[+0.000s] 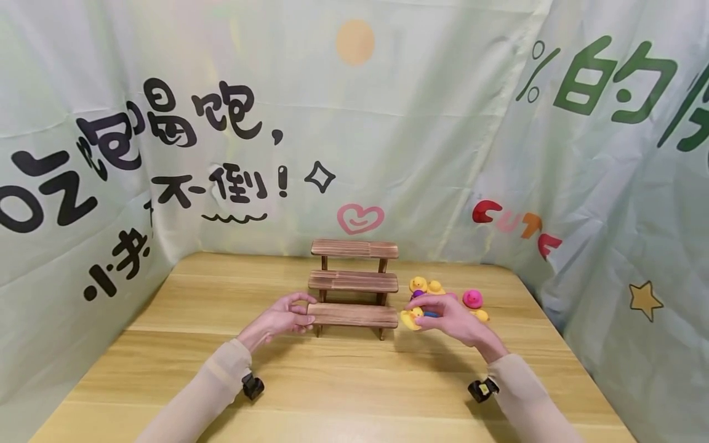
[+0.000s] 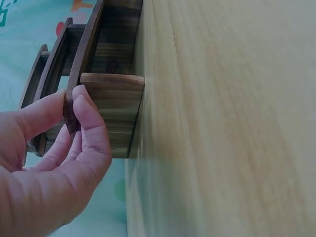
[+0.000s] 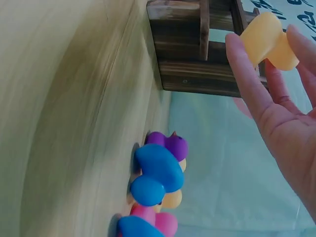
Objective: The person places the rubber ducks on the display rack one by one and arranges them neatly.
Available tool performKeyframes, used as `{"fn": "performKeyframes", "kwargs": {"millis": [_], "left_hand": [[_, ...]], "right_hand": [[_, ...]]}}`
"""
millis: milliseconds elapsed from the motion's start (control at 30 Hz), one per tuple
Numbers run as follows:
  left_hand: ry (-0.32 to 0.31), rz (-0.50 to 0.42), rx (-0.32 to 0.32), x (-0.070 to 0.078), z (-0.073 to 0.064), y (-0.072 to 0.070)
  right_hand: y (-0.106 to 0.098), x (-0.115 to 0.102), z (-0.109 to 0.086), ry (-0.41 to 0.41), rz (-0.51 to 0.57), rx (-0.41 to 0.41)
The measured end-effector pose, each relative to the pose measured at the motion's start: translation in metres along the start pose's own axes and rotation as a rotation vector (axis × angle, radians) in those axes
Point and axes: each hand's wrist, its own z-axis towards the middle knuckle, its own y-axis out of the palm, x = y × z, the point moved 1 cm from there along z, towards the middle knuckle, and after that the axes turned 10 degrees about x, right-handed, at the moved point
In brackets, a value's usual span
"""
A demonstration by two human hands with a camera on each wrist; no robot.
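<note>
A brown three-tier wooden stand (image 1: 353, 281) stands upright on the table. My left hand (image 1: 288, 317) is at its left end; in the left wrist view thumb and fingers pinch the end of the lowest shelf board (image 2: 74, 101). Beside the stand's right end, my right hand (image 1: 447, 317) holds a small yellow rubber duck (image 1: 412, 319) between thumb and fingers. In the right wrist view this duck (image 3: 266, 39) is up off the table, close to the shelves. Behind and right of that hand lie several more toy ducks, among them a purple one (image 3: 173, 145) and a blue one (image 3: 160, 168).
A pink duck (image 1: 472, 299) and a yellow duck (image 1: 480, 315) sit at the right of the group. The wooden table (image 1: 332, 387) stretches in front of the stand. Printed pale cloth (image 1: 432, 123) hangs behind and at both sides.
</note>
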Motion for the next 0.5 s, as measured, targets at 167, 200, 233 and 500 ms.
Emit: {"fn": "performKeyframes", "kwargs": {"millis": [167, 200, 233, 500], "left_hand": [[-0.017, -0.026, -0.004, -0.002, 0.000, 0.000], [-0.013, -0.026, -0.006, -0.002, -0.001, 0.000], [-0.009, -0.027, -0.009, -0.002, -0.001, 0.000], [-0.006, -0.045, -0.033, -0.001, -0.001, -0.001]], "right_hand": [[0.010, -0.006, 0.006, -0.009, -0.083, 0.021], [0.012, -0.007, 0.008, -0.012, -0.102, 0.029], [0.013, -0.008, 0.009, -0.017, -0.118, 0.038], [0.026, -0.010, 0.022, 0.011, -0.142, 0.082]]}}
